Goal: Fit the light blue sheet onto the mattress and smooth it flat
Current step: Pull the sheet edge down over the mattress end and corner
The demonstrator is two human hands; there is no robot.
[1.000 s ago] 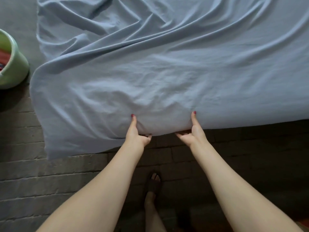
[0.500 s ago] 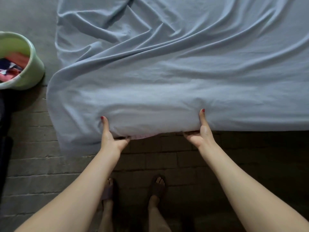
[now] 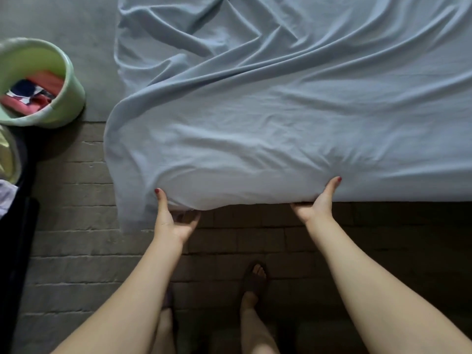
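Both hands, left hand (image 3: 171, 221) and right hand (image 3: 316, 203), pinching light blue sheet (image 3: 255, 139) hem, thumbs on top; uneven tugging risks slack corner sliding off mattress (image 3: 97, 52), deepening wrinkles.

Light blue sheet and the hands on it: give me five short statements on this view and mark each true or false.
1. Both hands hold the near edge of the light blue sheet. True: left hand, right hand.
2. The sheet lies smooth and flat. False: deep folds run across its far part.
3. A green bucket stands left of the bed. True.
4. The bucket holds nothing. False: red and dark cloth lies inside.
5. The sheet's left corner is tucked under. False: it hangs loose over the brick floor.
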